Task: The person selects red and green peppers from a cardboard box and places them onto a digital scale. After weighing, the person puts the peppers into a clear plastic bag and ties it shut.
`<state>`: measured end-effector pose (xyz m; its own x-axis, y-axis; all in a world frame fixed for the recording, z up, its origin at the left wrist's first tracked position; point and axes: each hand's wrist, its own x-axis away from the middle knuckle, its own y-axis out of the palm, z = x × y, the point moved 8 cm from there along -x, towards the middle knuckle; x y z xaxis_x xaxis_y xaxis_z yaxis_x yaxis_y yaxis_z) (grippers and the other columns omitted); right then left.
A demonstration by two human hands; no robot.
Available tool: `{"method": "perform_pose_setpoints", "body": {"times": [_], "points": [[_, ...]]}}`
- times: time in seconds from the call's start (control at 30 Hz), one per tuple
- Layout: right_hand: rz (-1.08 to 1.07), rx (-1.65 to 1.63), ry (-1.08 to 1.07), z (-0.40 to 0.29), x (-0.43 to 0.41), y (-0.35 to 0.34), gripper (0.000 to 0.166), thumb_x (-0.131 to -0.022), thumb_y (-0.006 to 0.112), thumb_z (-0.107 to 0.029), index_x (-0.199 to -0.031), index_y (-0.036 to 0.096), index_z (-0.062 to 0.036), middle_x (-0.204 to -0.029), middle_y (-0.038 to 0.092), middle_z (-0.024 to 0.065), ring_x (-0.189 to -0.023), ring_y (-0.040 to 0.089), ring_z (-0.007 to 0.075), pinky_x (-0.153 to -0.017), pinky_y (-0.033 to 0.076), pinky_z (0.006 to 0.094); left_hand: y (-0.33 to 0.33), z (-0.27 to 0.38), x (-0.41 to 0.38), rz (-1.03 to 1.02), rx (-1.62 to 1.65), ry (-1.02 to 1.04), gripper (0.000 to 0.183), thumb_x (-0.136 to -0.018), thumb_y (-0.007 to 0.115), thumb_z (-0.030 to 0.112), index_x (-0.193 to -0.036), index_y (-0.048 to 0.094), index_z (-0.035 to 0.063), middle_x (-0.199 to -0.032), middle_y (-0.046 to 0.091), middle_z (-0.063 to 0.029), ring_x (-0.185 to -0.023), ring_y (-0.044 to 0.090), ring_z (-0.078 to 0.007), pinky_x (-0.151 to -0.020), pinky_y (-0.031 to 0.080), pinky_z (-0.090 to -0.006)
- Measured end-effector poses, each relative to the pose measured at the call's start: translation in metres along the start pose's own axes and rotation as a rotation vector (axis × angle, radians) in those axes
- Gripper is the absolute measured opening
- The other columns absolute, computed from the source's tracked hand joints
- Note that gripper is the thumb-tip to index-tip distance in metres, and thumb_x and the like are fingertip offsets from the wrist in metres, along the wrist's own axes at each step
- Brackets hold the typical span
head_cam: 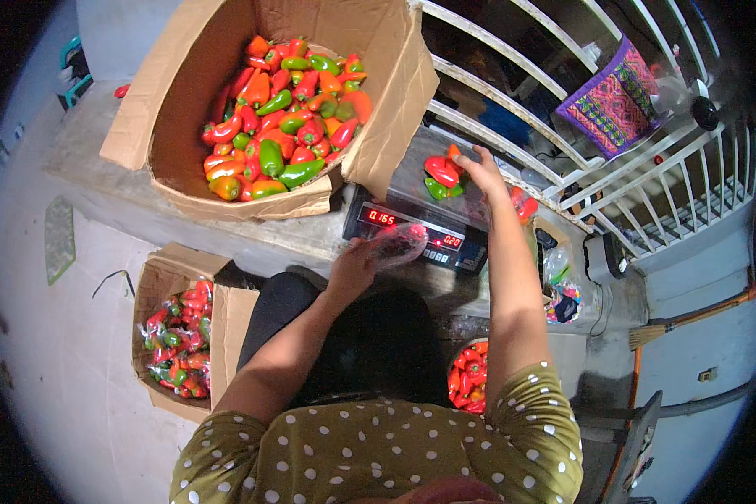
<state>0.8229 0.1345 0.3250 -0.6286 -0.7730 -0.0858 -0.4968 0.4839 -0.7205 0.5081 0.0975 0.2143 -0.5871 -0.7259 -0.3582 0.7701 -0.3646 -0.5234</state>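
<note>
A crumpled clear plastic bag (400, 244) hangs from my left hand (353, 268), in front of the digital scale (356, 217) with its lit red digits. My right hand (486, 173) reaches over the scale's platform, its thumb against an orange pepper (454, 152). Whether the fingers grip that pepper I cannot tell. Just below it on the platform lie a red pepper (441, 170) and green peppers (438, 189). Left of the scale stands a large open cardboard box (192, 69) holding many loose red, orange and green peppers (277, 126).
A smaller cardboard box (234, 334) on the floor holds bagged peppers (179, 340). By my right side is a container of red peppers (469, 378). White metal bars (498, 82) run behind the scale. More red peppers (524, 205) sit right of my forearm.
</note>
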Motion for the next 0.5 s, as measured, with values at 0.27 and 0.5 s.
{"method": "perform_pose_setpoints", "body": {"times": [0.27,0.5], "points": [[-0.49,0.068,0.16,-0.001,-0.029,0.054,0.12,-0.045,0.079,-0.053,-0.135,0.02,0.0012,-0.132,0.035,0.0211,-0.122,0.036,0.0295,-0.1,0.031,0.039,0.013,-0.033,-0.002,-0.032,0.048,-0.093,0.046,-0.077,0.057,0.019,-0.121,0.045,0.0117,-0.109,0.052,-0.0196,-0.101,0.049,-0.0374,-0.087,0.041,-0.0435],[-0.261,0.413,0.082,-0.017,-0.037,0.058,0.109,-0.044,0.081,-0.049,-0.129,0.033,-0.0027,-0.117,0.05,0.0189,-0.107,0.049,0.0285,-0.09,0.039,0.0381,0.026,-0.034,-0.003,-0.065,0.073,-0.127,0.045,-0.076,0.057,0.017,-0.119,0.046,0.0088,-0.107,0.052,-0.0213,-0.101,0.048,-0.0392,-0.087,0.041,-0.0455]]}}
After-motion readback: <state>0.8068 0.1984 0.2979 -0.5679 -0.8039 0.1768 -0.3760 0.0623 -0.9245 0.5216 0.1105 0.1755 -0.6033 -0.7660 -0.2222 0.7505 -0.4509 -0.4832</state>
